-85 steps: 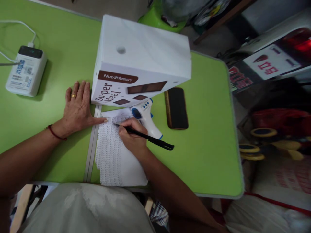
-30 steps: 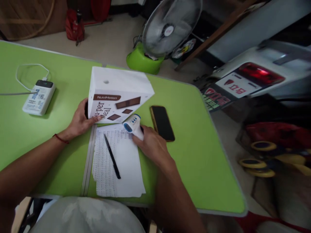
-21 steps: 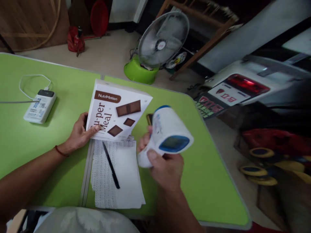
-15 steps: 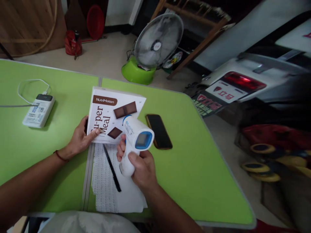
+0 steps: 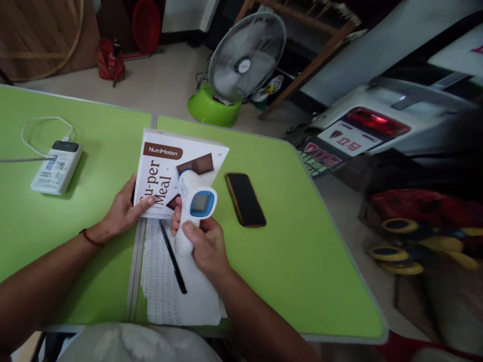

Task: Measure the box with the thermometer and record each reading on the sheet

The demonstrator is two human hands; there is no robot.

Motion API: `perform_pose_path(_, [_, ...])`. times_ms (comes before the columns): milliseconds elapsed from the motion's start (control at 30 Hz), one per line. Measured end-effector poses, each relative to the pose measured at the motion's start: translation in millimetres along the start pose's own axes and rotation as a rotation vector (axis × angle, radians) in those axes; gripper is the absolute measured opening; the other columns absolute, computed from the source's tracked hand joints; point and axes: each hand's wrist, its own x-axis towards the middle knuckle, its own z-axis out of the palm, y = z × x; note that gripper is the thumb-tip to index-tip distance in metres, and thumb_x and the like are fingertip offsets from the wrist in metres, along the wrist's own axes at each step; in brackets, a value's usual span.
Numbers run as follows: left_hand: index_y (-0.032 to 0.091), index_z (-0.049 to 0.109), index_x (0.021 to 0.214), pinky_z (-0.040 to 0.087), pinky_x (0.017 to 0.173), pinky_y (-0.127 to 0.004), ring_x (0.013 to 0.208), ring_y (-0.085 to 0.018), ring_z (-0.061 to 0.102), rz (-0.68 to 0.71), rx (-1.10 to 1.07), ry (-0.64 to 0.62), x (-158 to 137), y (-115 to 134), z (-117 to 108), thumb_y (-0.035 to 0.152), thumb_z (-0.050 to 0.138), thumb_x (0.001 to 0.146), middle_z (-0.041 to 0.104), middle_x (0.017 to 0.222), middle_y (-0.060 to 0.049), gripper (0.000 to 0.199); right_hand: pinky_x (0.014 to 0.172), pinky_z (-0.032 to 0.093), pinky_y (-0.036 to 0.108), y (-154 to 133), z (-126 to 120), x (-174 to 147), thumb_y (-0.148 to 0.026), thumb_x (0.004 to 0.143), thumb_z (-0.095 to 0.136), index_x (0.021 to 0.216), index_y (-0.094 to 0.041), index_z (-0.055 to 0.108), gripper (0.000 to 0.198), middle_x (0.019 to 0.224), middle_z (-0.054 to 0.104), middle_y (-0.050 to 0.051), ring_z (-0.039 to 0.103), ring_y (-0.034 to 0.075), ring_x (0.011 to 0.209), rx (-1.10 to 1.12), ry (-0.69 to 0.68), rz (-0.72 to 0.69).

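Note:
My left hand (image 5: pixel 126 203) grips the lower left side of a white box (image 5: pixel 158 138) printed "NutriMotion" with pictures of brown bars; its thumb lies on the front and the other fingers are hidden behind. The box is held tilted above the table. My right hand (image 5: pixel 206 246) is wrapped round the handle of a white and blue infrared thermometer (image 5: pixel 194 193). Its small grey screen faces me, and its head covers part of the box front. Below the box, a black pen (image 5: pixel 172 256) lies on a stack of printed paper sheets (image 5: pixel 162 296).
A dark phone (image 5: pixel 246 199) in a brown case lies right of the thermometer. At the left of the green table (image 5: pixel 302 261) sits a white power bank (image 5: pixel 56 167) with a cable. Beyond the table stand a fan (image 5: pixel 247 58) on a green basin and a white vehicle (image 5: pixel 377 120).
My right hand has moved the thermometer left and slightly up, so it covers more of the box's lower picture. My left hand keeps its grip on the box. The whole view has shifted slightly.

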Motion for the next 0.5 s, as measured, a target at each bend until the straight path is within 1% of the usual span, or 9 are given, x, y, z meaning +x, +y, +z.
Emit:
perform_pose_path(167, [0.017, 0.056, 0.118, 0.057, 0.089, -0.044, 0.102, -0.025, 0.063, -0.016, 0.004, -0.008, 0.1, 1.4, -1.5, 0.051, 0.06, 0.095, 0.066, 0.118, -0.012, 0.042, 0.06, 0.049, 0.03, 1.2, -1.2, -0.5, -0.05, 0.071, 0.081, 0.079, -0.022, 0.071, 0.031, 0.071, 0.067, 0.0, 0.058, 0.014, 0.063, 0.029, -0.007, 0.014])
perform_pose_path(300, [0.016, 0.056, 0.118, 0.056, 0.092, -0.045, 0.105, -0.026, 0.062, -0.024, 0.005, -0.003, 0.3, 1.7, -1.0, 0.052, 0.06, 0.094, 0.065, 0.119, -0.013, 0.043, 0.063, 0.052, 0.033, 1.5, -2.0, -2.2, -0.054, 0.072, 0.08, 0.082, -0.022, 0.072, 0.034, 0.075, 0.069, 0.001, 0.061, 0.015, 0.065, 0.054, -0.003, 0.034])
perform_pose_path(400, [0.016, 0.056, 0.117, 0.056, 0.092, -0.045, 0.105, -0.026, 0.063, -0.029, -0.001, -0.009, 0.3, 2.4, -0.6, 0.053, 0.061, 0.094, 0.065, 0.119, -0.013, 0.044, 0.064, 0.053, 0.034, 1.6, -2.4, -2.8, -0.055, 0.073, 0.079, 0.085, -0.022, 0.072, 0.036, 0.077, 0.07, 0.002, 0.062, 0.016, 0.067, 0.048, -0.008, 0.038])
perform_pose_path(500, [0.016, 0.056, 0.116, 0.056, 0.091, -0.045, 0.104, -0.026, 0.063, -0.037, 0.01, -0.013, 0.1, 2.9, -1.2, 0.054, 0.061, 0.094, 0.065, 0.118, -0.013, 0.045, 0.065, 0.053, 0.034, 1.3, -2.6, -2.8, -0.056, 0.074, 0.077, 0.084, -0.022, 0.071, 0.036, 0.076, 0.069, 0.002, 0.061, 0.016, 0.066, 0.037, -0.029, 0.028])
